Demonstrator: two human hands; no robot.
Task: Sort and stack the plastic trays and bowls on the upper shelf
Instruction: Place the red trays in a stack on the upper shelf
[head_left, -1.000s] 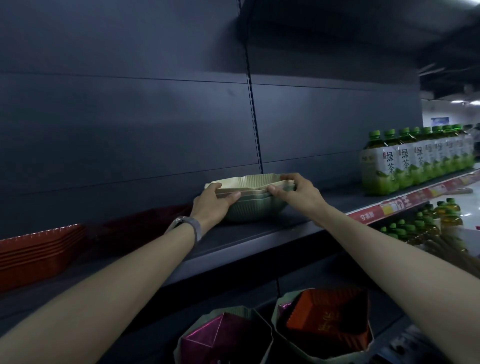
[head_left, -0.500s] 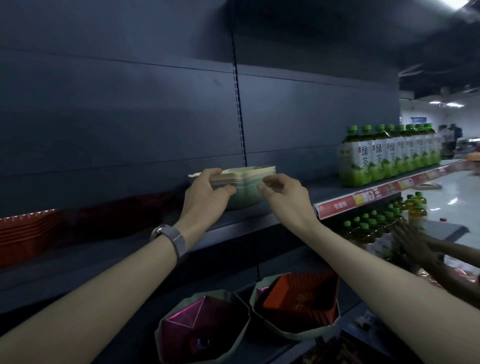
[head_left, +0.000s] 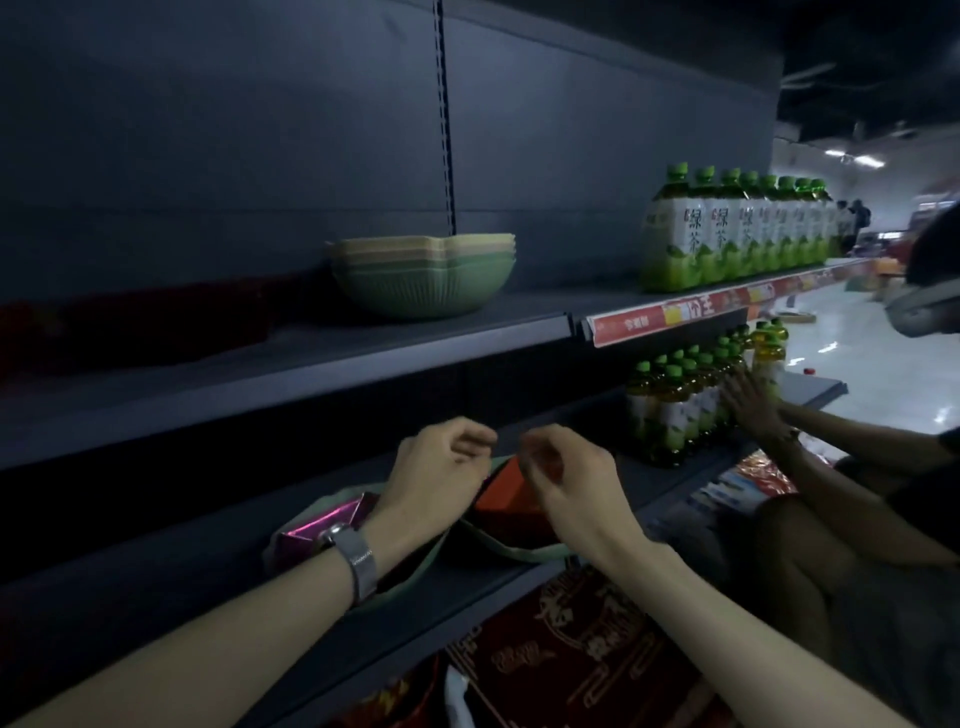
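Note:
A stack of ribbed green and beige plastic bowls stands alone on the dark upper shelf, near the upright slot in the back panel. My left hand and my right hand hover side by side below that shelf, fingers loosely curled, holding nothing. They hang above two green bowls on the lower shelf. One bowl holds a pink foil box, the other a red tray. Dark red trays lie dimly at the upper shelf's left.
Green tea bottles line the upper shelf at the right, with more bottles on the shelf below. Another person's hand touches those lower bottles. Red printed packages fill the bottom shelf.
Both hands let go of the bowl stack and dropped from the upper shelf to the lower one. The stack stays on the shelf. The view shifted left and down.

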